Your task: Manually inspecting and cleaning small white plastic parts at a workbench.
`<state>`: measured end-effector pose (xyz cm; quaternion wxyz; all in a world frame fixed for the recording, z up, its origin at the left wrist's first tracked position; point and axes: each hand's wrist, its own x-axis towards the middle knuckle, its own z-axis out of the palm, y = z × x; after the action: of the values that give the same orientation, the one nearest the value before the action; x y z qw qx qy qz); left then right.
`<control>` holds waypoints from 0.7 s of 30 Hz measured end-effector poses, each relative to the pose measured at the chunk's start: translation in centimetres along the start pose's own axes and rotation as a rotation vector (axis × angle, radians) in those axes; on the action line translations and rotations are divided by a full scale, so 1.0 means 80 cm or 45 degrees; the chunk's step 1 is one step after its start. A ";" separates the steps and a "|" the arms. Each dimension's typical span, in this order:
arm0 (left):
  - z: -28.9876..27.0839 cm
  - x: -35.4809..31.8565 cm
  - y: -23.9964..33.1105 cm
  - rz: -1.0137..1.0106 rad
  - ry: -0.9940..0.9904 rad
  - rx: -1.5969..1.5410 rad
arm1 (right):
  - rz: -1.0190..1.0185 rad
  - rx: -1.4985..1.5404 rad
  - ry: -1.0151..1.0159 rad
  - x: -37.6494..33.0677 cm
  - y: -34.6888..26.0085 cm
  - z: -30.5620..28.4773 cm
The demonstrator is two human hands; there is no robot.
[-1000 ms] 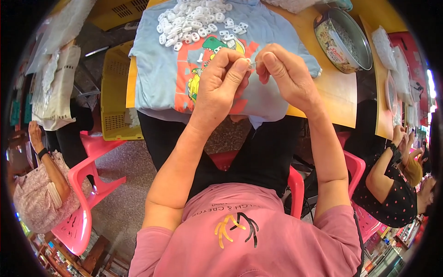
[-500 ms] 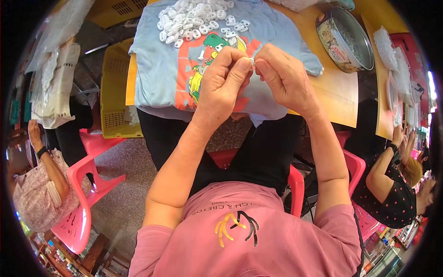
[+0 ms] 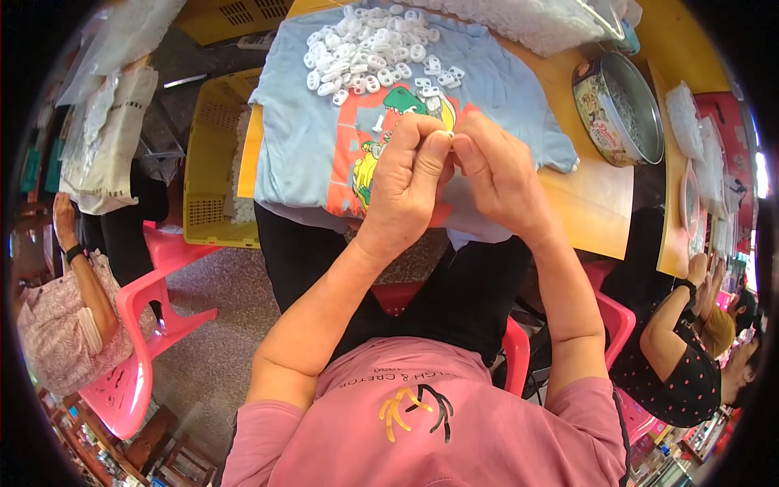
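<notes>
My left hand (image 3: 408, 183) is closed, thumb and forefinger pinching a small white plastic piece (image 3: 449, 134). Right beside it, the fingers of my right hand (image 3: 505, 180) are bent and pressed together; whatever they grip is hidden. Both hands are raised over a light blue printed shirt (image 3: 296, 122) spread on the table. Beyond them lies a heap of white two-holed plastic pieces (image 3: 365, 53). A smaller cluster of similar pieces (image 3: 438, 75) sits to the heap's right, and a small white peg (image 3: 378, 123) rests on the print.
A round tin (image 3: 596, 122) holding small pale bits stands on the wooden table (image 3: 604, 207) at right. At the back is a tray of white pieces (image 3: 527, 18). A yellow crate (image 3: 207, 174) is at left. Pink chairs (image 3: 134, 325) and people sit on both sides.
The view has shifted, so the table and its things appear lower and slightly further right. My hands stay close together around the small white piece.
</notes>
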<state>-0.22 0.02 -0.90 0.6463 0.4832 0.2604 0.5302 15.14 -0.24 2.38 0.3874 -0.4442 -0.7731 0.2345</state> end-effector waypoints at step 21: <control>0.006 -0.005 -0.005 0.070 0.056 -0.161 | 0.477 -0.187 -0.024 0.094 0.023 0.010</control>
<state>0.23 -0.51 -1.15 0.6549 0.4365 0.2271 0.5735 13.15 7.20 3.52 0.2963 -0.6051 -0.6956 0.2495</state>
